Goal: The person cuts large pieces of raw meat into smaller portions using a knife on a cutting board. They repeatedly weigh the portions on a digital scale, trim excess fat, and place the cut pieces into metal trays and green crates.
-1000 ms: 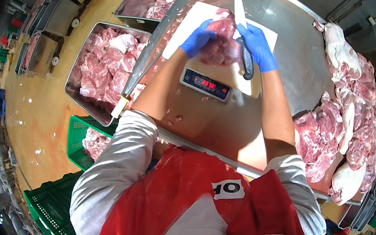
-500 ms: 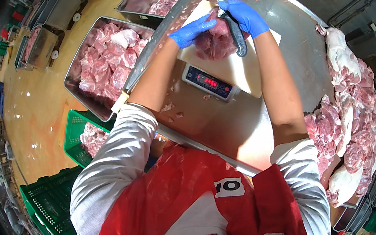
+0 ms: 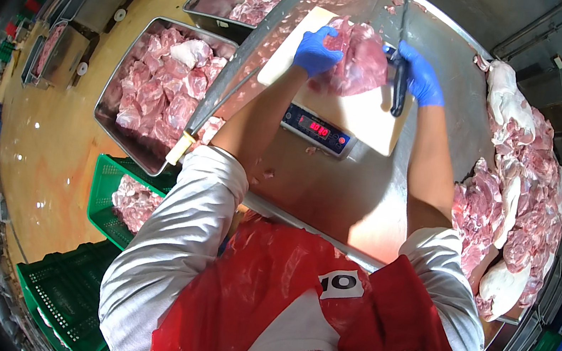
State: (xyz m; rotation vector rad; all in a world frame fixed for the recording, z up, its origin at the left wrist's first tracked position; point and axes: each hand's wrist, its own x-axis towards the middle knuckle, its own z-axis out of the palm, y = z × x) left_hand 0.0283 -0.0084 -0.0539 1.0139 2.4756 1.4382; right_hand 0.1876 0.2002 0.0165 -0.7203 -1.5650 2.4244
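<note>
A piece of raw pink meat [image 3: 354, 60] lies on a white board [image 3: 367, 123] on a scale, whose display [image 3: 316, 130] shows red digits. My gloved left hand [image 3: 316, 53] grips the left side of the meat with curled fingers. Just right of the meat, my gloved right hand [image 3: 417, 76] is closed on the black handle of a knife [image 3: 399, 88], its blade pointing away from me past the board.
Steel bins of cut meat [image 3: 157, 86] [image 3: 254, 6] flank the steel table [image 3: 445, 134] on the left. A long rod with a pale handle [image 3: 180, 149] lies along that edge. Green crates [image 3: 110, 191] stand lower left. Large cuts [image 3: 522, 195] are heaped on the right.
My right hand has moved right with the knife, off the meat, which now looks wider and flatter. My left hand has shifted right. The red digits on the display have changed.
</note>
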